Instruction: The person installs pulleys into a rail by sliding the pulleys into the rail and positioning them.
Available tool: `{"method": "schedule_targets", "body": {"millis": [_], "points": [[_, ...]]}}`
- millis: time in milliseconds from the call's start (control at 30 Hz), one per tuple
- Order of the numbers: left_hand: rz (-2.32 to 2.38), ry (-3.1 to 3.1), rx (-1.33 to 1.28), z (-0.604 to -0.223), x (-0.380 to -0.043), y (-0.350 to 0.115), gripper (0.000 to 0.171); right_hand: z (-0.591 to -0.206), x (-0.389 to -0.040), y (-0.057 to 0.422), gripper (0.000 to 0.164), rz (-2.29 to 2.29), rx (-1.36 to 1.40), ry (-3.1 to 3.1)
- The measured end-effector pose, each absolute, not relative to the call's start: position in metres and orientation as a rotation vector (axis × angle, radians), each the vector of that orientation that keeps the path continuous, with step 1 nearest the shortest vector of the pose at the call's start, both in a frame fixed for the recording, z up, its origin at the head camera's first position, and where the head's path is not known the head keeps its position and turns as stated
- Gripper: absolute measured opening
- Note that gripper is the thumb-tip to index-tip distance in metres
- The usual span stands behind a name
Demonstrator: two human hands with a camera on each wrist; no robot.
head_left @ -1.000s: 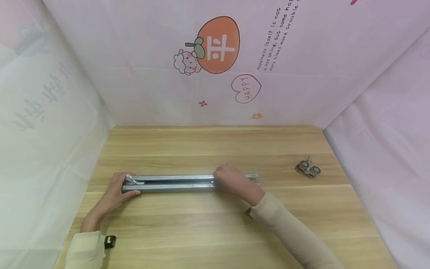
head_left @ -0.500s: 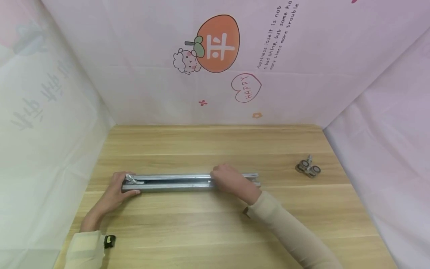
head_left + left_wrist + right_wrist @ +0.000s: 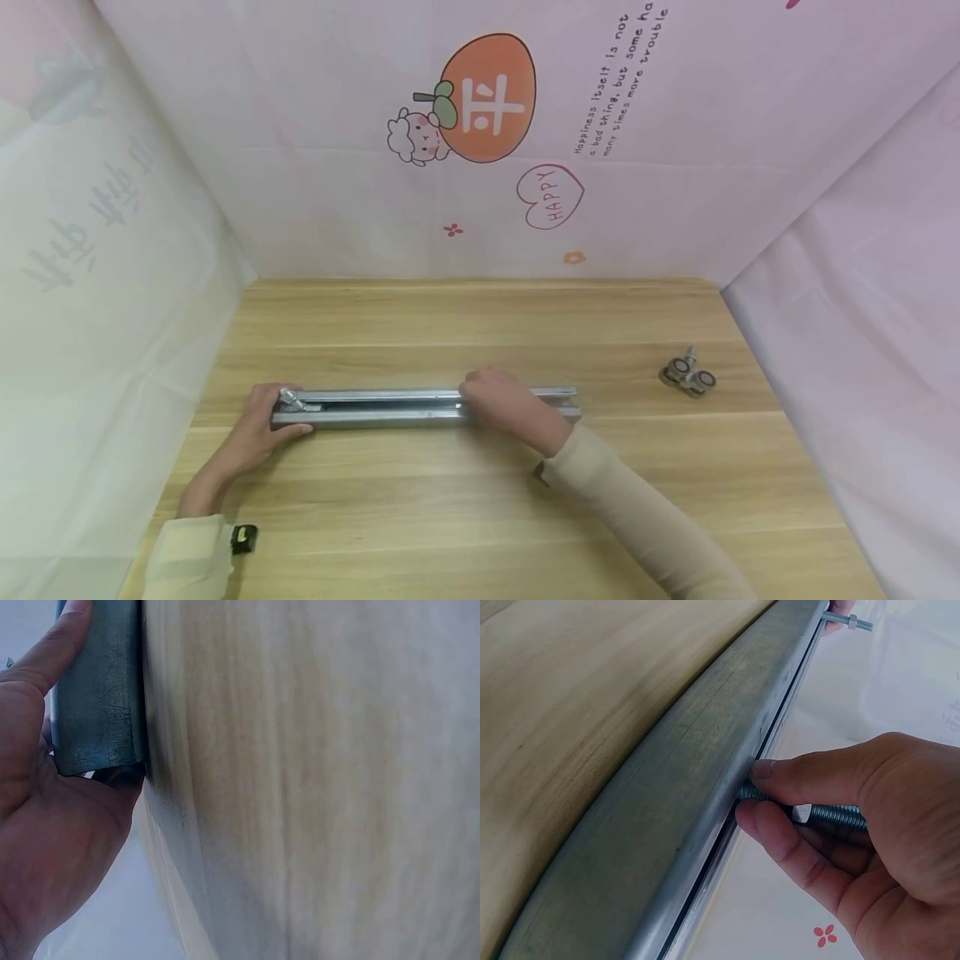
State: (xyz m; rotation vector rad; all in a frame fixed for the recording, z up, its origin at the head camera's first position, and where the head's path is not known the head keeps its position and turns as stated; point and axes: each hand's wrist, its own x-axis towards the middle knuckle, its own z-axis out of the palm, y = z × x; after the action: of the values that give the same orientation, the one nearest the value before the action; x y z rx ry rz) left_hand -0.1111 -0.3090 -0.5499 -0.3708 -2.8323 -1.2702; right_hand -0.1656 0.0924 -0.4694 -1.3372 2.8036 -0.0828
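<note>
A steel channel rail [image 3: 390, 421], slotted along its top, lies lengthwise on the table. At its left end, my left hand [image 3: 258, 429] grips it, thumb along the near side and fingers on the far side; the left wrist view shows the rail's end [image 3: 101, 705] against the palm. A bolt with a nut [image 3: 292, 400] sticks up from the slot beside that hand. Farther right, my right hand [image 3: 510, 408] pinches a second threaded bolt [image 3: 836, 817] between thumb and fingers. This bolt stands in the slot; whatever is below it is hidden inside the rail.
A wheeled trolley roller [image 3: 686, 375] with an upright bolt lies on the wooden table [image 3: 420, 517] at the right. Printed cloth walls [image 3: 337, 208] enclose the back and both sides.
My right hand has slid a short way left along the rail with the bolt it pinches. The left hand, rail and loose roller have stayed in place.
</note>
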Motion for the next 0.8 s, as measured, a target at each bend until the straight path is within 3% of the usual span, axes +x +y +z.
{"method": "schedule_targets", "body": {"millis": [800], "points": [[-1.261,-2.821,-0.377,-0.551,-0.112,-0.310,0.063,-0.472,-0.165,0.070,0.013,-0.107,-1.330,2.803]]}}
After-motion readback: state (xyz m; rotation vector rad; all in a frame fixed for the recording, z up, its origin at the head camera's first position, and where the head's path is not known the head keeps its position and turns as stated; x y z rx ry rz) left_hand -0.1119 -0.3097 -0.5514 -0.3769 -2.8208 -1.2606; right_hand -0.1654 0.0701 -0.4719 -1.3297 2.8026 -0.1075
